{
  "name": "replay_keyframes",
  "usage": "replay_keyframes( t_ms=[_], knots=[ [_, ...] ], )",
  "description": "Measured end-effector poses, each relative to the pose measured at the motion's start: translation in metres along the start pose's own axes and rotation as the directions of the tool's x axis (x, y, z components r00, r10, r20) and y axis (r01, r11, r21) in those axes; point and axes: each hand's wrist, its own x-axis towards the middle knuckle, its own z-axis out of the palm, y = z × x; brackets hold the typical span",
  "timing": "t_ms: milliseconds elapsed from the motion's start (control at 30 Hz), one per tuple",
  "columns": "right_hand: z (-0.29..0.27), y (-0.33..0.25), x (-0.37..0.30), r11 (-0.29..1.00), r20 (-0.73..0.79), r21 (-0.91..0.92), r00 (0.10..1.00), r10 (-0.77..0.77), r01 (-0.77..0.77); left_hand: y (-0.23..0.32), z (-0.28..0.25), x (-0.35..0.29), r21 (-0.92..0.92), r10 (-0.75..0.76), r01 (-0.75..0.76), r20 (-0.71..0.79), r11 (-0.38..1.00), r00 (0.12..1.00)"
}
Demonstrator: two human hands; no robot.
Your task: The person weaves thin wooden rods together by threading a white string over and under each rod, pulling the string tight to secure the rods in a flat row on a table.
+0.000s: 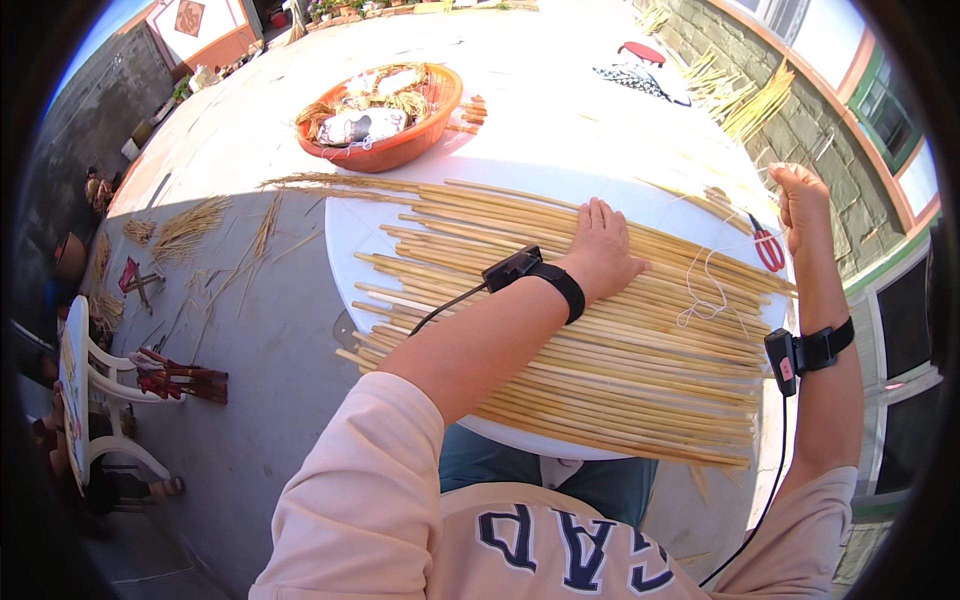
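Observation:
A row of pale yellow straw stalks (590,370) lies side by side across a round white table (343,235) before me. My left hand (606,255) rests flat on the stalks near the far side, fingers stretched out. Raised at the right edge of the table, my right hand (802,205) has its fingers closed in a pinch. A thin white string (690,290) runs from it and lies in loose loops over the right part of the stalks. Beside that hand are red-handled scissors (768,250). Some stalks at the far left still carry feathery heads (335,185).
An orange basket (440,115) with straw bundles and a string-wrapped packet stands beyond the table. On the left are a folding stool (180,378), loose straw (190,230) and another white table (75,350) with people beside it. Straw bundles (755,105) lean along the right wall.

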Motion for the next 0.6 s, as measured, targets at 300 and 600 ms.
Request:
replay_keyframes(
  t_ms=[300, 600],
  knots=[
    [-0.005, 0.048, -0.039, 0.986, -0.073, 0.144, 0.993, 0.090, -0.079, 0.006, -0.003, -0.003, -0.063, -0.048, 0.048, -0.004, 0.997, 0.999],
    [0.048, 0.113, -0.058, 0.969, 0.042, -0.234, 0.997, -0.070, 0.078, 0.008, -0.008, -0.008, -0.048, -0.087, 0.087, -0.008, 0.995, 0.996]
  ],
)
